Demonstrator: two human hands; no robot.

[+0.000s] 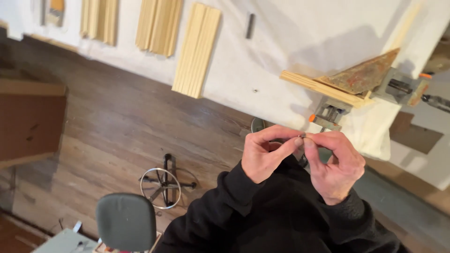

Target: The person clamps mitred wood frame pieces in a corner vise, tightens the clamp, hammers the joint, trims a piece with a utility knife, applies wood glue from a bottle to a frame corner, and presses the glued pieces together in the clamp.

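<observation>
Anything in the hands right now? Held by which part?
Yes: a tiny dark metal piece, pinched between the fingertips of the left hand and right hand. It is too small to tell its kind or which part is gripped.

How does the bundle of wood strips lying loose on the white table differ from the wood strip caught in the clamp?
The loose bundle of strips is several pale pieces lying side by side; the clamped strip is a single length.
The bundle lies free on the white table; the clamped strip is gripped by a grey clamp under a rusty triangular plate.
Both are pale, unfinished wood.
</observation>
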